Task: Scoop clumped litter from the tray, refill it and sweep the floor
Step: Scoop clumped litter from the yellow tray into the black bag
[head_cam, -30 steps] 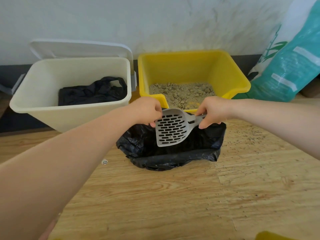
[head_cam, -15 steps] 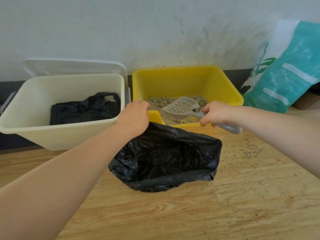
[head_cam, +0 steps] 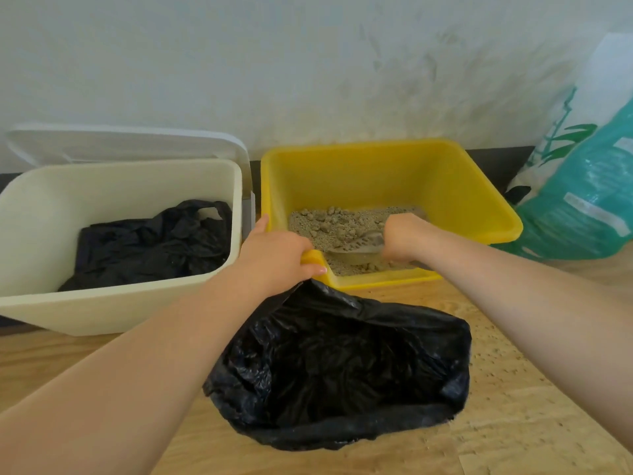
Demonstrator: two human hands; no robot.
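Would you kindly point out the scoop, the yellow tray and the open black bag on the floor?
scoop (head_cam: 363,246): head view, on its blade in the litter.
yellow tray (head_cam: 479,204): head view, on the right wall.
black bag (head_cam: 342,368): head view, on its dark inside.

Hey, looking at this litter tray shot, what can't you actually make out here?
All in the head view:
- Scoop: the right hand hides its handle, and litter covers part of its head.
- Black bag: too dark inside to see any contents.
- Left hand on the yellow tray corner: whether it also holds the bag's edge is unclear.
- Teal litter sack: cut off by the right edge, print unreadable.
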